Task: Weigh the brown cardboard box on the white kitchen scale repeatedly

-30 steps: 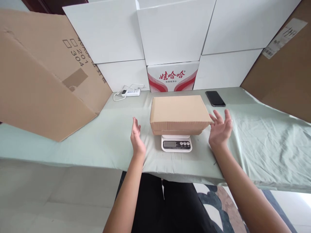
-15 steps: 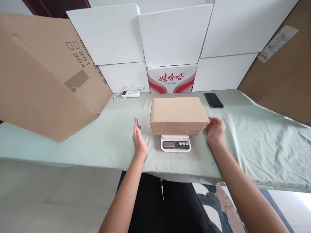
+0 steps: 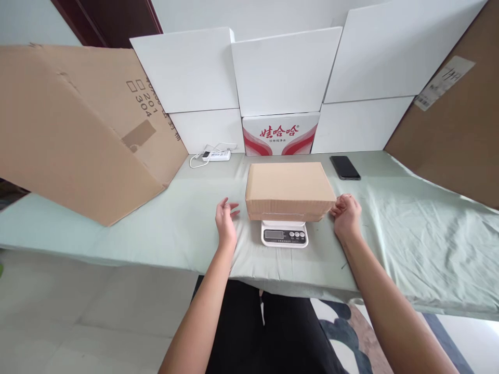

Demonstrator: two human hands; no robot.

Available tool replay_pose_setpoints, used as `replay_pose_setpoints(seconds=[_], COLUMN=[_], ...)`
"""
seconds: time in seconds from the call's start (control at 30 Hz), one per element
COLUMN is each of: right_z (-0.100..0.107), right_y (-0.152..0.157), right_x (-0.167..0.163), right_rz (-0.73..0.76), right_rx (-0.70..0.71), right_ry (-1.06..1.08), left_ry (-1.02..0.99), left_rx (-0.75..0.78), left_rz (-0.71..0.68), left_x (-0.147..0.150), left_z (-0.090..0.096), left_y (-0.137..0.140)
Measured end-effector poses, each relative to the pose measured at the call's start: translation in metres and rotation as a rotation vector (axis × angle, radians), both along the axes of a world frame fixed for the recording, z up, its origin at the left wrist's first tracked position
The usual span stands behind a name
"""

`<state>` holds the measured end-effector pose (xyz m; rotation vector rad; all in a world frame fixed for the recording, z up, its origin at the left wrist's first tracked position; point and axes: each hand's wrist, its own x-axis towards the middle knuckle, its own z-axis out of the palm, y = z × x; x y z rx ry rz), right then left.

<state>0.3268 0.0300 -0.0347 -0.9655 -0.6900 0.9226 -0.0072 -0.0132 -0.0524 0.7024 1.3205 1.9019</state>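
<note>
A closed brown cardboard box [image 3: 290, 189] rests on top of a white kitchen scale [image 3: 285, 235], covering its weighing plate. The scale's display and buttons show below the box's front edge; I can read no figure on the display. To the left of the box, my left hand [image 3: 225, 221] is open, fingers apart and pointing towards the box without touching it. My right hand [image 3: 346, 214] is curled closed by the box's right front corner, with nothing visible in it. Whether its fingertips touch the cardboard, I cannot tell.
On the green cloth [image 3: 187, 228], a dark phone [image 3: 345, 168] lies at the back right and a white power strip [image 3: 217, 156] with its cord at the back left. White boxes [image 3: 286, 72] form a back wall. Large cardboard sheets [image 3: 93, 130] flank both sides.
My left hand's fingers have turned inward and spread towards the box. The right hand's fingers have curled in further. The view has tilted slightly up; box and scale stay in place.
</note>
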Motion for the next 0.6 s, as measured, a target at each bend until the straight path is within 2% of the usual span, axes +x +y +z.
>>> replay_pose_setpoints(seconds=[0.2,0.43,0.6], right_z=[-0.0003,-0.0027,-0.0072], right_y=[-0.0041,-0.0042,-0.0008], right_x=[-0.0035,-0.0044,-0.0006], right_rz=[0.055,0.032,0.001], right_rx=[-0.001,-0.021,-0.021], right_ry=[-0.046,-0.11,-0.104], left_ry=[-0.04,-0.017,-0.016], left_rx=[-0.008,-0.028,0.017], left_rz=[0.095,0.051,0.041], left_x=[-0.003,-0.0003,0.0005], left_z=[0.0084,0.0106,0.011], left_y=[-0.0013,-0.0044,-0.0037])
